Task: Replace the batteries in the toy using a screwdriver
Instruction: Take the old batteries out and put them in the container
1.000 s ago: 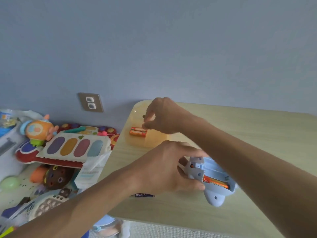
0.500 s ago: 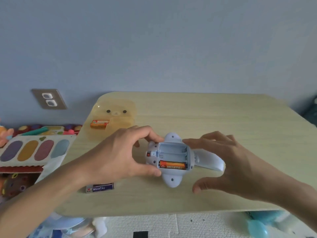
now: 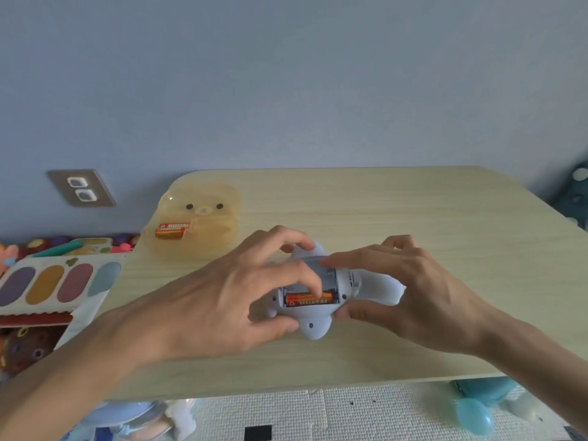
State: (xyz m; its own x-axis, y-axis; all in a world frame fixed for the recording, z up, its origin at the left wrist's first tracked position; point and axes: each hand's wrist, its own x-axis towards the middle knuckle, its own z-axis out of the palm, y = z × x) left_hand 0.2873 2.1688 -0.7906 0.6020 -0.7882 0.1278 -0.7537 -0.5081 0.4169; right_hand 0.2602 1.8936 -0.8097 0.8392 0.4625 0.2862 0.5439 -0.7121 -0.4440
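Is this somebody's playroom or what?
Probably, yes: a child's play corner at home. A colourful toy keyboard and other toys are piled beside a low wooden table, foam play mats cover the floor, and both hands hold a pale blue toy with its battery bay open.

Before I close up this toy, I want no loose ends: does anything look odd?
The toy's open compartment holds only one orange battery, nearest you; the slot behind looks empty. Another orange battery lies apart in the bear-faced tray.
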